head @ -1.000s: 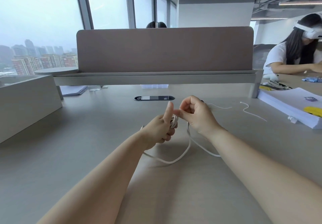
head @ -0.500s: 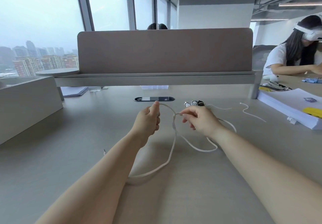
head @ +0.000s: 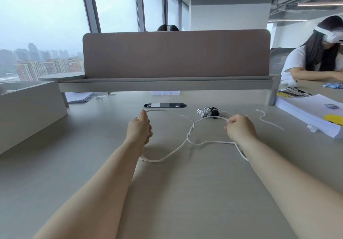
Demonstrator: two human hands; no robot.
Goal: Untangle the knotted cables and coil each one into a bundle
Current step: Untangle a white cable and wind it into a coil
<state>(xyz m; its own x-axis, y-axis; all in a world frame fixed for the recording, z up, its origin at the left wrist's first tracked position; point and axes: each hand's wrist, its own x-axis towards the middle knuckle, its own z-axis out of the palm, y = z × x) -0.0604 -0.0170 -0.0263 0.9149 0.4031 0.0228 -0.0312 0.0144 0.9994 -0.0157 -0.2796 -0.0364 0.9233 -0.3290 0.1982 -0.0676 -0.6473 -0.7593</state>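
White cable [head: 219, 142], one crossing apparently remaining, is being gripped by left hand [head: 139, 129] and right hand [head: 239, 127]; coiled bundles [head: 207, 111] are lying at 12 o'clock.

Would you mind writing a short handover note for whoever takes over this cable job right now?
Left hand grips the white cable; right hand pinches it further along. Between them it crosses itself in a loose loop over the desk. Done, apparently: three small bundles beyond. Left: open that crossing, coil this cable, then the thin cord at right.
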